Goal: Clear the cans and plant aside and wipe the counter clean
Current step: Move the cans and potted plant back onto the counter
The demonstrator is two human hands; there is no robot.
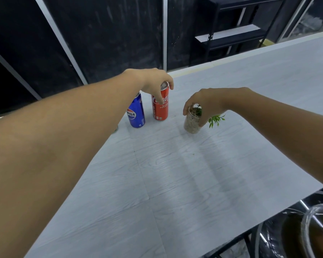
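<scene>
- Cans first: the red can [161, 104] stands upright toward the far edge of the worktop [175, 174], with the blue can [136, 111] upright just beside it on the left, the two close but apparently not touching.
- A sliver of something greenish shows at the edge of the left forearm, near the blue can; too little shows to say what it is.
- Left hand [153, 81] comes down over the red can from above, thumb on the near side of the label and fingers curled round the top rim. That grip suits lifting a tall, narrow can straight up without knocking its blue neighbour.
- Plant pot [192, 122], a small pale speckled cup, sits to the right of the red can, apart from it, with green sprigs [215, 120] sticking out to the right under the hand.
- Right hand [203, 105] curls round the pot's rim from above, thumb on the left side and fingers on the right. Holding the pot rather than the foliage seems sensible, since the leaves look too flimsy to carry it.
- Whether either thing is already off the surface I cannot tell; both look to be resting on it.
- Both hands taking one thing each suggests the clearing step is under way, with the blue can left to shift.
- No cloth is in view, so wiping looks not yet begun.
- Dark shelving [231, 34] stands beyond the far edge.
</scene>
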